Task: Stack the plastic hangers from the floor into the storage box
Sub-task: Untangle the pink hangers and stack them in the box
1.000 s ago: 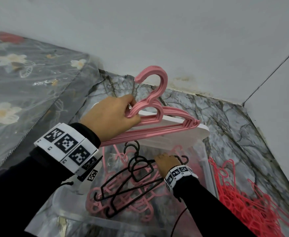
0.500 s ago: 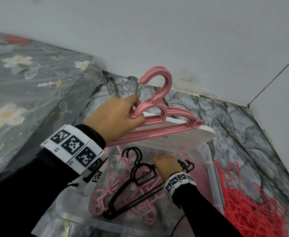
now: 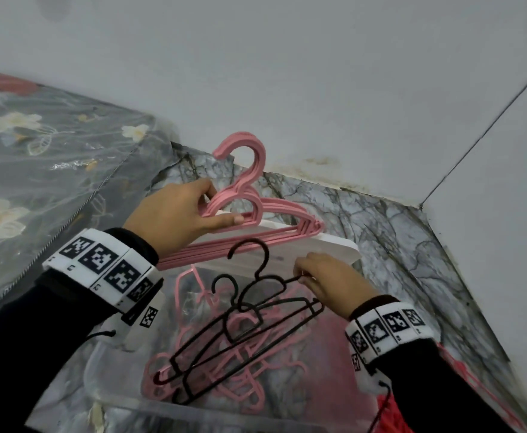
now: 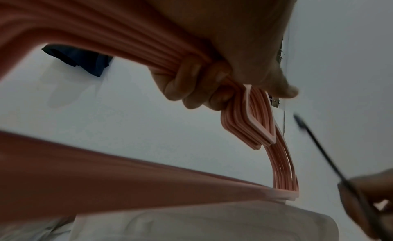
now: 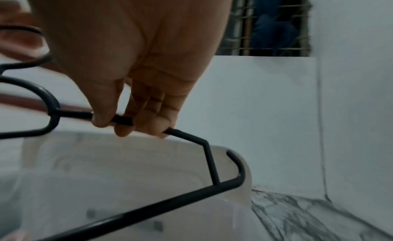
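Fingers (image 4: 191,86) of the left hand (image 3: 175,220) clench stacked pink hangers (image 3: 249,214) — right hand (image 3: 334,282) pinches a black hanger (image 5: 191,199) over the box (image 3: 125,398).

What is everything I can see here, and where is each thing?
pink hanger bundle: several, count unclear, pink, held up over the box's far edge
black hangers: at least two, black, over the box; the upper one lifted by its shoulder
loose pink hangers: a tangled heap, pink, lying inside the box
storage box: one, clear plastic, on the floor
box lid: one, white, at the box's far end
red hangers: a pile, red, on the floor right of the box
floral cover: one, grey with flowers, at left
left hand: grips the pink bundle
right hand: pinches a black hanger
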